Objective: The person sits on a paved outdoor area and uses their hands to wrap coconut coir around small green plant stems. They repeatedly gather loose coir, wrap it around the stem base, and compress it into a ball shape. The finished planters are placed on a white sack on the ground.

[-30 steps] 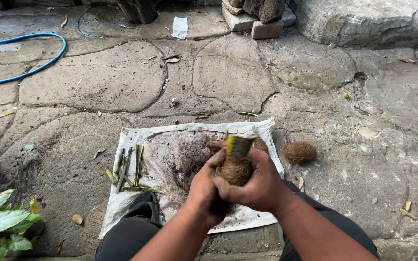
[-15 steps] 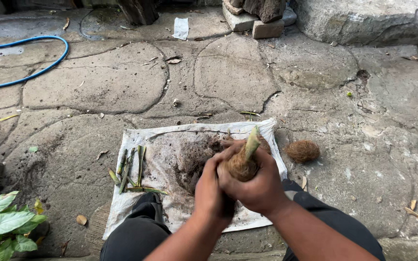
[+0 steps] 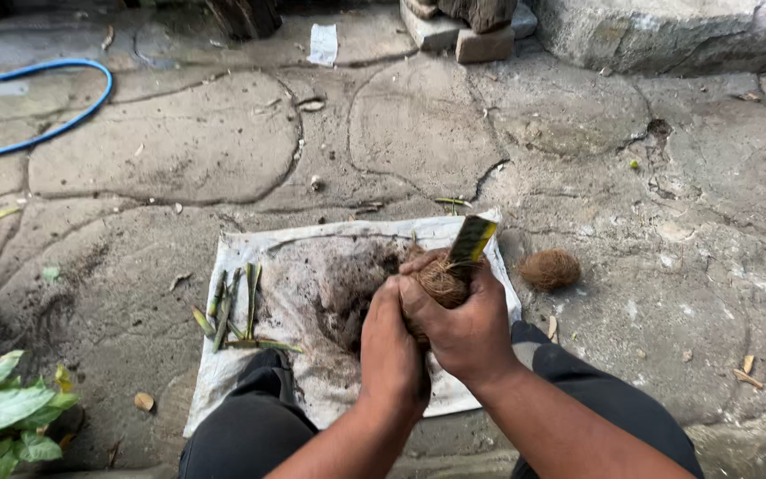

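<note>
The green cutting (image 3: pixel 472 239) is sticking out above the grip, its long axis tilting up and rightward. Both hands, left hand (image 3: pixel 392 341) and right hand (image 3: pixel 463 324), are wrapping tightly around its fibrous root ball (image 3: pixel 443 280), forearms angling in from below.

Soft, even daylight falls from above with no glare. Shadows are faint, pooling darkest under the hands (image 3: pixel 441 333) and along the top edge. Focus is sharp throughout; the stone paving (image 3: pixel 418 133) bends slightly near the corners.
</note>
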